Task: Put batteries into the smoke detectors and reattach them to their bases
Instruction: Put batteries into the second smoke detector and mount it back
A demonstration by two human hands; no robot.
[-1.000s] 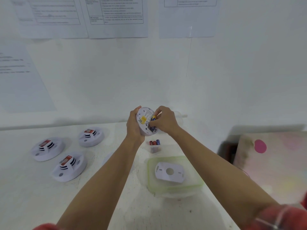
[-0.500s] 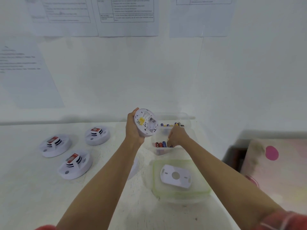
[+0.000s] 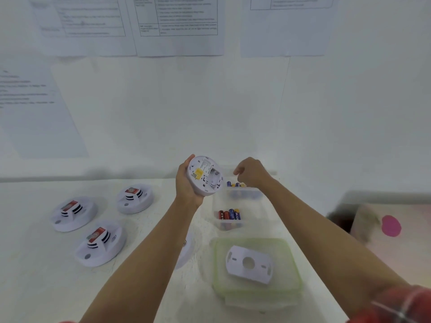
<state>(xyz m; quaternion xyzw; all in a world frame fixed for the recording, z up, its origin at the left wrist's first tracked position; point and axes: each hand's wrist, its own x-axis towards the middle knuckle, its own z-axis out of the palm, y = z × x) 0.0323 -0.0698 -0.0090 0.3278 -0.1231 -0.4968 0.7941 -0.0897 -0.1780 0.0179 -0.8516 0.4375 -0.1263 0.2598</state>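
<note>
- The left hand (image 3: pixel 186 186) grips the smoke detector (image 3: pixel 205 176) by its rim and holds it raised above the table (image 3: pixel 35 276). The back faces the camera, and a yellow label and the open battery bay are visible.
- The right hand (image 3: pixel 253 173) hovers over the far end of the clear box (image 3: pixel 250 206), apart from the detector. Its fingers are curled downward; I cannot tell whether they pinch anything.
- In the clear box, the far batteries (image 3: pixel 235 184) lie just below the right hand and the near batteries (image 3: pixel 229 215) lie at the front.
- The base plate (image 3: pixel 248 263) lies flat on the green-rimmed lid (image 3: pixel 289 271), nearer the camera than the box.
- Three assembled detectors (image 3: pixel 100 242) sit face up on the left of the table, well apart from the hands.
- Printed sheets (image 3: pixel 177 24) hang on the wall.
</note>
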